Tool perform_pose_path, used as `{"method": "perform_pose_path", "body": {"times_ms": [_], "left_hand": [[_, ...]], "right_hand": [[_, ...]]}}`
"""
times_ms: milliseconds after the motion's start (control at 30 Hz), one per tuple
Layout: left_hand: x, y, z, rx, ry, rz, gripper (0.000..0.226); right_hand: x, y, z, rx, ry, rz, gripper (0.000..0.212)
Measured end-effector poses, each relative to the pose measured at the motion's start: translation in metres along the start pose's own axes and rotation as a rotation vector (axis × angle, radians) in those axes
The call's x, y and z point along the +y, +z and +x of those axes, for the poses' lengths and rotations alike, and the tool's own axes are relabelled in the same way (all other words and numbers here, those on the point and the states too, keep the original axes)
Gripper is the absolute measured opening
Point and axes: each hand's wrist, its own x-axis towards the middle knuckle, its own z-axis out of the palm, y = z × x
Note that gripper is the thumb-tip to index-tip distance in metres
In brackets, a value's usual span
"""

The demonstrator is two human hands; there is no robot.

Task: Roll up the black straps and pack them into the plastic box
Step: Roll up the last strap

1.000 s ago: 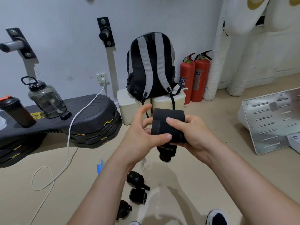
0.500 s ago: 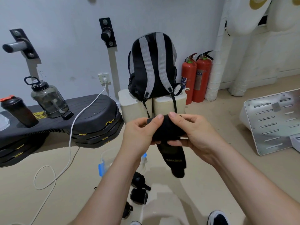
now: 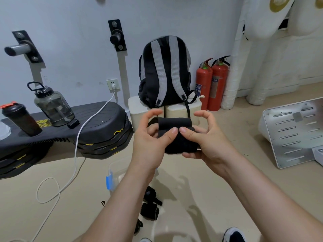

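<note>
Left hand (image 3: pixel 150 142), right hand (image 3: pixel 210 142) round black strap (image 3: pixel 174 123)

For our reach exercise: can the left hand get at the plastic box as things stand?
Likely yes, once freed: the left hand pinches the black strap, but the plastic box lies just below its forearm, nothing between.

Head-worn camera looks forward and down, near the hands (image 3: pixel 153 142) (image 3: pixel 208 142).

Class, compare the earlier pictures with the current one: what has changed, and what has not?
The strap has had its hanging tail wound up; it is now a compact roll pinched between the left hand and right hand. The box, floor straps and backpack stayed put.
</note>
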Motion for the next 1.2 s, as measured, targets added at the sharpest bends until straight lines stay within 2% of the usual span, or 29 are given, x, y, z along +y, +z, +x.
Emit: {"method": "perform_pose_path", "body": {"times_ms": [100,167,300,433,600,767,900,1067,1133,1200], "left_hand": [[0.002,-0.007,-0.002,-0.174,0.000,0.090,0.080],[0.003,-0.009,-0.003,-0.222,0.023,0.175,0.087],[0.004,-0.009,-0.001,-0.154,0.053,0.158,0.072],[0.008,-0.013,0.004,-0.148,0.023,0.114,0.058],[-0.002,0.001,0.002,-0.100,0.022,0.255,0.024],[-0.005,0.009,0.003,0.028,-0.142,0.142,0.014],[-0.002,0.005,0.003,-0.027,-0.181,0.108,0.030],[0.000,-0.009,0.004,-0.163,-0.138,-0.120,0.078],[0.000,-0.010,0.001,-0.218,-0.075,-0.047,0.080],[0.001,-0.008,-0.003,-0.185,0.004,0.082,0.077]], "right_hand": [[-0.002,-0.002,0.001,0.032,0.002,0.033,0.050],[-0.001,-0.003,0.001,0.044,-0.011,0.040,0.048],[-0.001,-0.003,0.002,0.037,0.011,0.010,0.043],[-0.003,-0.004,-0.001,-0.113,0.033,-0.025,0.049],[0.006,0.003,-0.004,-0.081,-0.091,-0.239,0.025],[0.007,0.004,-0.003,-0.096,-0.145,-0.232,0.036],[0.007,0.005,0.001,-0.019,-0.167,-0.179,0.030],[0.003,0.006,0.001,-0.025,-0.127,-0.061,0.021],[0.001,0.006,0.003,-0.013,-0.098,-0.003,0.019],[0.001,0.007,0.004,0.013,-0.053,0.029,0.021]]}}
